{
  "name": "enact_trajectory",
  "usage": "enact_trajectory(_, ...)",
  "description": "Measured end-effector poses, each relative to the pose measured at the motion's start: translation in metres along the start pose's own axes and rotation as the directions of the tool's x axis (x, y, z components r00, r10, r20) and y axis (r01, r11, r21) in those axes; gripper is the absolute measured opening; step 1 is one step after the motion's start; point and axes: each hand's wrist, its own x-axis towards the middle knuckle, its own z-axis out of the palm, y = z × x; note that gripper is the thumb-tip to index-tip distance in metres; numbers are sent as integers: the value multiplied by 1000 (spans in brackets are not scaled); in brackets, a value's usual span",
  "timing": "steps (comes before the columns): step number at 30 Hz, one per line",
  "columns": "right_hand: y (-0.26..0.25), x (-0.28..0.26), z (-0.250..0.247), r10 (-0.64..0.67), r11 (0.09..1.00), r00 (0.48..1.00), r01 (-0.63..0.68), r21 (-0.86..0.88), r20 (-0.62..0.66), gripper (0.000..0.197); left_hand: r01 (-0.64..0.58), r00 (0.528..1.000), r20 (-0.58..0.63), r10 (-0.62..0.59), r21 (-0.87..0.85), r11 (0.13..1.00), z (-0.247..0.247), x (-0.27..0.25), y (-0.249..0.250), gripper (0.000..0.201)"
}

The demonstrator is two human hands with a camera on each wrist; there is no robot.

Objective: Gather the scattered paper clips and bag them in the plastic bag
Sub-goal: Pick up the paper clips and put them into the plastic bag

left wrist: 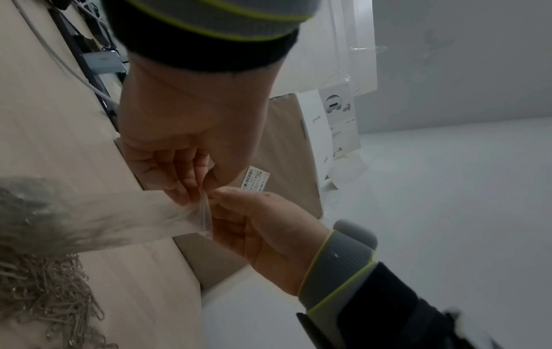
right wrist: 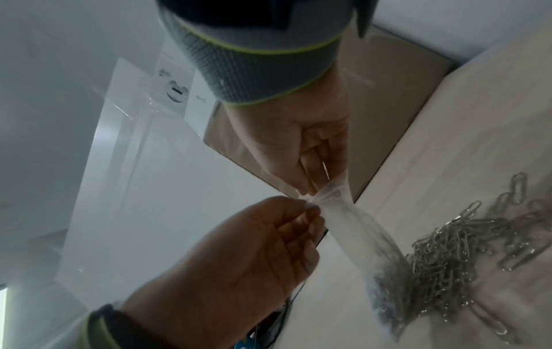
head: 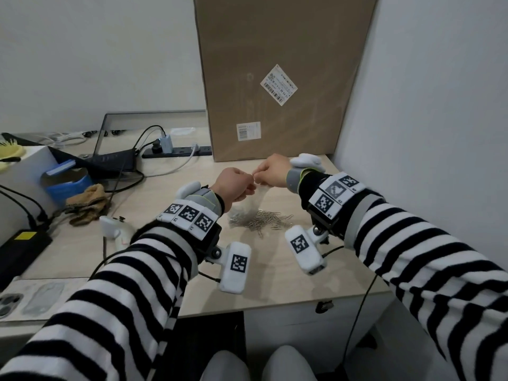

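Note:
A clear plastic bag (head: 251, 200) hangs over the wooden desk (head: 165, 243), held up by its top edge. My left hand (head: 248, 179) pinches that edge from the left, and my right hand (head: 259, 175) pinches it from the right, fingertips almost touching. The left wrist view shows the bag (left wrist: 119, 219) stretched from the left hand (left wrist: 194, 189) and right hand (left wrist: 218, 196). Its lower end looks grey, with clips inside. A loose pile of silver paper clips (head: 264, 218) lies on the desk under and beside the bag; the right wrist view shows these clips (right wrist: 466, 248) beside the bag (right wrist: 352, 231).
A tall cardboard box (head: 275, 78) stands just behind the hands, against the right wall. On the left of the desk lie a black power strip (head: 176, 153) with cables, brown gloves (head: 88, 202), a white controller (head: 115, 229) and a blue box (head: 66, 182).

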Motion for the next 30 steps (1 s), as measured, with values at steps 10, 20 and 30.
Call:
enact_trajectory(10, 0, -15, -1, -114, 961, 950, 180, 211, -292, 24, -83, 977, -195, 86, 21, 996, -20, 8, 2, 22)
enact_trajectory(20, 51, -33, 18, -62, 997, 995, 58, -47, -77, 26, -138, 837, -531, 132, 29, 990, -53, 7, -26, 17)
enact_trajectory(30, 43, -38, 97, -62, 800, 933, 259, -541, 355, 70, 119, 985, -151, -87, 215, 969, -26, 1, -91, 32)
